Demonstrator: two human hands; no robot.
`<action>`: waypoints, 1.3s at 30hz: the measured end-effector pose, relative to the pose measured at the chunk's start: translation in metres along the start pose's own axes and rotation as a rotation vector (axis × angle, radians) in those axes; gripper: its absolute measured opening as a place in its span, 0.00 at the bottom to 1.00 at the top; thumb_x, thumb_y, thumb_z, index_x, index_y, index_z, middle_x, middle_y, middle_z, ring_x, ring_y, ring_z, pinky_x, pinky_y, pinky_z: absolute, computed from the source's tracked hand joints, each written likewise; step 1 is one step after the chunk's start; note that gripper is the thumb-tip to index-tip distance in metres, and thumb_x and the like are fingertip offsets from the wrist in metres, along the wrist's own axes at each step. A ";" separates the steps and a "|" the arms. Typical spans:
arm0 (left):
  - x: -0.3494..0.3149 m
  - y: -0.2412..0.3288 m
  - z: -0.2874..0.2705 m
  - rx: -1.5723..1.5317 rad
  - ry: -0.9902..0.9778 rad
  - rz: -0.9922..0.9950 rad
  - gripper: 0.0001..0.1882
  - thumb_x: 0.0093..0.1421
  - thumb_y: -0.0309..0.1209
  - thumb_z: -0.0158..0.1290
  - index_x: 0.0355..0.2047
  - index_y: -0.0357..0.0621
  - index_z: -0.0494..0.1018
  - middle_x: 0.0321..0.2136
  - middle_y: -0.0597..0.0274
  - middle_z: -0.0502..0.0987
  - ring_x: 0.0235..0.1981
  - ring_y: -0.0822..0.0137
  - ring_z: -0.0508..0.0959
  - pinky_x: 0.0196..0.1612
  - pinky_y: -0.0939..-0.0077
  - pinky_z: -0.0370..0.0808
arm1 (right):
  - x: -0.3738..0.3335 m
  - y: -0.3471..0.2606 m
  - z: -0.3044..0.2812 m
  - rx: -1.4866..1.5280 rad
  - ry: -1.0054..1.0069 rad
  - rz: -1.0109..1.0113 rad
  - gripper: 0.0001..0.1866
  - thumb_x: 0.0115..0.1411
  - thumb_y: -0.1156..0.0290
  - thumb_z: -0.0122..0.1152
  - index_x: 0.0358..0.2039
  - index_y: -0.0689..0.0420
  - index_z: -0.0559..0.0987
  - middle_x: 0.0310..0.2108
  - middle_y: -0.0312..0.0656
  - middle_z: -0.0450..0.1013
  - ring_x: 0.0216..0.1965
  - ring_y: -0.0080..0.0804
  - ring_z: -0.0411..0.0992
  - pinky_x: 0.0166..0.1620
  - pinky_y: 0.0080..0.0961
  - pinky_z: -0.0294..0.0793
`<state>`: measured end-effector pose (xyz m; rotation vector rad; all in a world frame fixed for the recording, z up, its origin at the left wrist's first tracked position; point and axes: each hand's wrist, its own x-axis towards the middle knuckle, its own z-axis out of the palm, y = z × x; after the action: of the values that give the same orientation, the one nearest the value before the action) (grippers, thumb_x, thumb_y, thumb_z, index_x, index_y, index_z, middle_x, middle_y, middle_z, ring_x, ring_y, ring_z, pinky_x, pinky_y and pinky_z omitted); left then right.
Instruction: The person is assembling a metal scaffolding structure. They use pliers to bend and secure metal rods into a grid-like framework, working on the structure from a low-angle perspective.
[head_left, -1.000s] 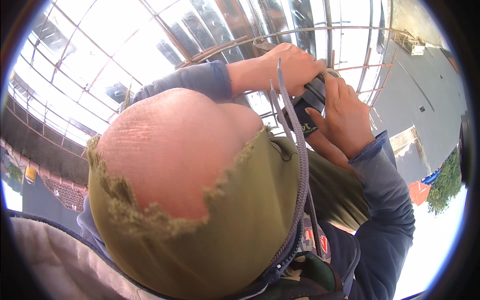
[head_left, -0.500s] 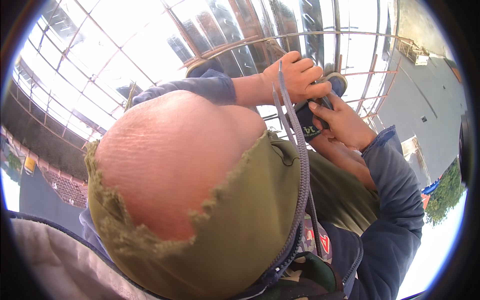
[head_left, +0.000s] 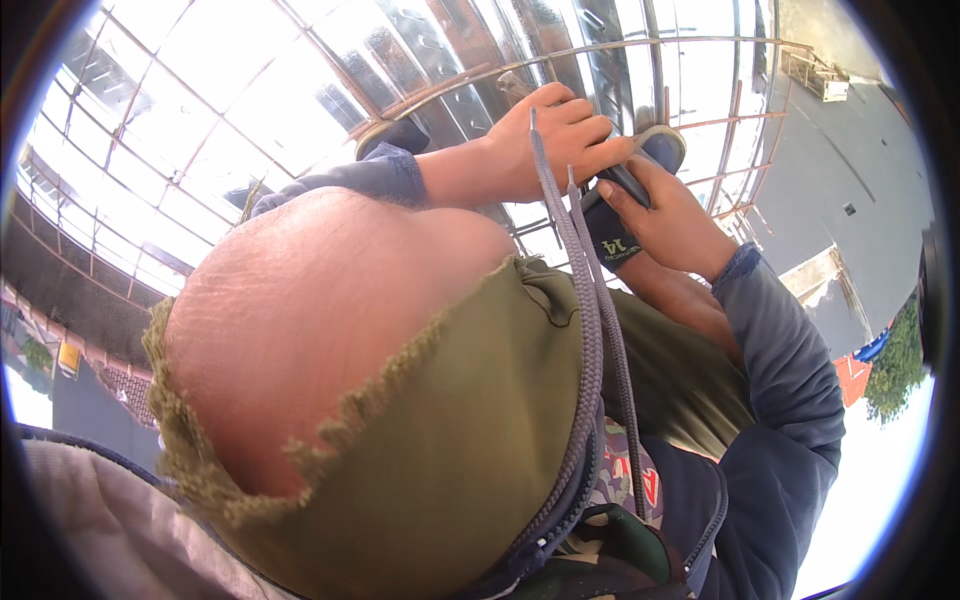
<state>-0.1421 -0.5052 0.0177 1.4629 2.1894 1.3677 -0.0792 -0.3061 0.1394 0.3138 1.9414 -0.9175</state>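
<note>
My left hand [head_left: 555,145] is curled into a grip beyond my bare knee, its back turned up. Close by on the right, my right hand [head_left: 672,215] wraps round the thick dark handle [head_left: 626,186] of a tool. Both hands meet at this tool, and my left fingers cover much of it. A brownish end [head_left: 514,86] sticks out beyond the left hand; whether it belongs to the same tool I cannot tell. Under the hands is my right foot in a dark shoe [head_left: 662,150], with a dark sock [head_left: 608,235] above it.
Thin rusty steel bars [head_left: 690,41] form a grid around my feet, over shiny ribbed metal sheets [head_left: 540,42]. My other shoe [head_left: 392,137] stands on the left. My bent knee in torn olive trousers [head_left: 470,420] fills the middle. Grey cords [head_left: 590,300] hang before the hands.
Both hands have shifted slightly left in the picture, along with the whole view. More of the dark handle shows between them. The grip of both hands stays closed.
</note>
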 end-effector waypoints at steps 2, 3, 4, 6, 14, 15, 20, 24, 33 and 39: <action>-0.010 0.000 0.010 0.014 0.073 0.084 0.14 0.54 0.37 0.63 0.40 0.53 0.76 0.28 0.69 0.72 0.32 0.66 0.77 0.37 0.67 0.72 | -0.004 -0.010 0.007 0.438 -0.166 0.310 0.24 0.75 0.52 0.63 0.47 0.64 0.73 0.28 0.49 0.78 0.23 0.43 0.79 0.30 0.44 0.80; -0.010 -0.007 0.011 -0.006 0.032 0.098 0.13 0.54 0.37 0.63 0.39 0.53 0.75 0.28 0.69 0.72 0.31 0.66 0.77 0.36 0.67 0.72 | -0.003 -0.023 0.004 0.650 -0.300 0.533 0.25 0.74 0.51 0.64 0.47 0.64 0.73 0.28 0.48 0.78 0.25 0.41 0.80 0.31 0.44 0.80; -0.010 -0.014 0.012 -0.026 -0.008 0.112 0.12 0.54 0.37 0.63 0.37 0.54 0.74 0.27 0.69 0.71 0.31 0.65 0.77 0.36 0.68 0.72 | -0.002 -0.035 0.001 0.599 -0.272 0.543 0.25 0.74 0.50 0.65 0.47 0.64 0.73 0.30 0.47 0.78 0.27 0.40 0.80 0.31 0.43 0.80; 0.002 -0.018 0.008 -0.150 -0.134 0.067 0.12 0.52 0.34 0.64 0.34 0.50 0.74 0.25 0.64 0.77 0.30 0.59 0.81 0.32 0.61 0.74 | -0.006 -0.049 -0.005 0.499 -0.204 0.581 0.26 0.73 0.50 0.67 0.47 0.64 0.73 0.33 0.46 0.78 0.32 0.36 0.82 0.33 0.42 0.81; 0.024 -0.017 -0.006 -0.211 -0.175 -0.117 0.21 0.50 0.33 0.66 0.46 0.47 0.79 0.31 0.60 0.81 0.36 0.55 0.84 0.41 0.59 0.77 | -0.004 -0.039 -0.019 -0.656 0.128 -0.115 0.28 0.71 0.50 0.66 0.53 0.63 0.69 0.32 0.52 0.79 0.31 0.55 0.83 0.30 0.45 0.82; 0.015 -0.011 -0.004 -0.112 -0.065 -0.052 0.22 0.50 0.34 0.66 0.47 0.48 0.79 0.32 0.62 0.81 0.37 0.57 0.84 0.43 0.61 0.76 | -0.003 -0.038 -0.013 -0.465 0.050 -0.004 0.26 0.75 0.52 0.62 0.54 0.63 0.70 0.28 0.49 0.78 0.27 0.48 0.82 0.31 0.42 0.82; -0.003 -0.007 -0.015 -0.145 -0.346 0.057 0.23 0.50 0.35 0.66 0.46 0.50 0.73 0.32 0.68 0.78 0.37 0.63 0.82 0.44 0.64 0.72 | -0.010 -0.051 0.018 0.416 -0.138 0.207 0.28 0.73 0.52 0.65 0.56 0.66 0.70 0.34 0.51 0.80 0.27 0.42 0.80 0.34 0.41 0.81; 0.028 -0.012 -0.027 -0.370 -0.589 -0.079 0.25 0.48 0.30 0.67 0.45 0.44 0.70 0.24 0.51 0.78 0.31 0.42 0.82 0.33 0.49 0.73 | -0.020 -0.077 -0.009 -0.366 -0.054 0.088 0.28 0.69 0.55 0.70 0.52 0.65 0.69 0.36 0.55 0.80 0.32 0.51 0.83 0.33 0.43 0.82; -0.001 -0.003 -0.002 -0.181 0.003 -0.074 0.20 0.51 0.32 0.67 0.43 0.51 0.73 0.24 0.61 0.80 0.27 0.53 0.82 0.35 0.60 0.74 | -0.016 -0.047 -0.012 0.052 -0.160 0.204 0.27 0.76 0.47 0.58 0.52 0.63 0.72 0.41 0.57 0.82 0.36 0.57 0.84 0.38 0.47 0.80; 0.041 -0.015 -0.035 -0.316 -0.464 -0.177 0.24 0.48 0.33 0.68 0.45 0.47 0.73 0.21 0.51 0.80 0.27 0.43 0.84 0.31 0.49 0.76 | -0.023 -0.070 -0.035 -0.572 0.137 -0.091 0.32 0.60 0.55 0.78 0.53 0.62 0.71 0.40 0.49 0.81 0.38 0.49 0.84 0.38 0.43 0.82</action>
<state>-0.1928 -0.4941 0.0389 1.2776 1.6819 1.1150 -0.1282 -0.3264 0.2017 -0.0495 2.2610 -0.3692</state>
